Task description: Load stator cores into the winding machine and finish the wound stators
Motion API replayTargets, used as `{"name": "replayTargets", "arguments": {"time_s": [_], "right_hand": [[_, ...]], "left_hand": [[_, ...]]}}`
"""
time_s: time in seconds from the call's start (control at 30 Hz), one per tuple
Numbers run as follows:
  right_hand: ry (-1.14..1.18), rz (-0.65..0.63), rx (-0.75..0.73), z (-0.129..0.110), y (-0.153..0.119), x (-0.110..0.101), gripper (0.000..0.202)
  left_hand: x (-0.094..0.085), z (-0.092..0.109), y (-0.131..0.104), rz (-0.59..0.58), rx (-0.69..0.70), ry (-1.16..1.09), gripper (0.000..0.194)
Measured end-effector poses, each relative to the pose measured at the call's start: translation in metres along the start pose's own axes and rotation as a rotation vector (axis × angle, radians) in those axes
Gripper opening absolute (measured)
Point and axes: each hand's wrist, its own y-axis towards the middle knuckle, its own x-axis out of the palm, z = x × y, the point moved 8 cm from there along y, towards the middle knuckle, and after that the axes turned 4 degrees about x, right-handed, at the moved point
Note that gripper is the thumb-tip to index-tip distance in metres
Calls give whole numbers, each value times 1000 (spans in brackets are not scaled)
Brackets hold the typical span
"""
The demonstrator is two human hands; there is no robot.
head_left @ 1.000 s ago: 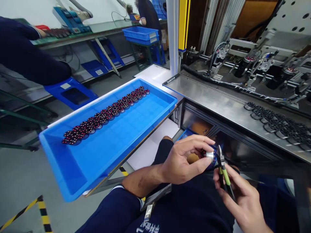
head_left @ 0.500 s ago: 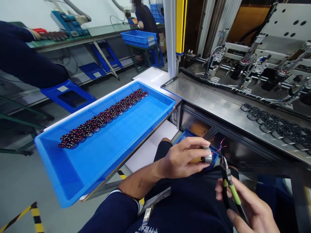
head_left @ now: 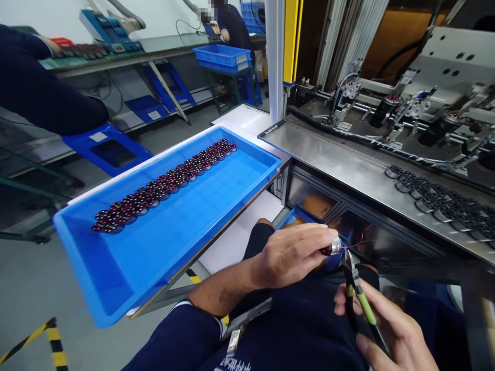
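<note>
Between the thumb and fingers of my left hand [head_left: 292, 255] is a small round metal part [head_left: 333, 244] with a dark and red inside. Thin red wires [head_left: 360, 241] stick out of it to the right. My right hand [head_left: 390, 319] is wrapped round the green and black handles of cutting pliers [head_left: 358, 288]. The plier tips point up at the wires, close beside the metal part. Whether the jaws touch the wires is too small to tell.
A blue tray [head_left: 193, 232] on the left bears a long band of similar parts [head_left: 166, 185]. Dark rings [head_left: 429, 198] line the metal ledge [head_left: 328, 154] before a machine [head_left: 386, 108]. Two people sit at a bench [head_left: 162, 54] behind; a blue stool [head_left: 108, 149] stands beyond the tray.
The pliers in my right hand have moved left and up to the wires by the metal part. My left hand has turned the part slightly, and its fingers cover more of it.
</note>
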Motion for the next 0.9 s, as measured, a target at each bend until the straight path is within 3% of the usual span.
{"name": "replayTargets", "arguments": {"time_s": [0.7, 0.9], "right_hand": [[32, -20, -9, 4, -2, 1, 54], [-47, 49, -14, 6, -2, -1, 44]], "left_hand": [[4, 2, -1, -59, -82, -35, 63], [4, 1, -3, -61, -90, -31, 63]]}}
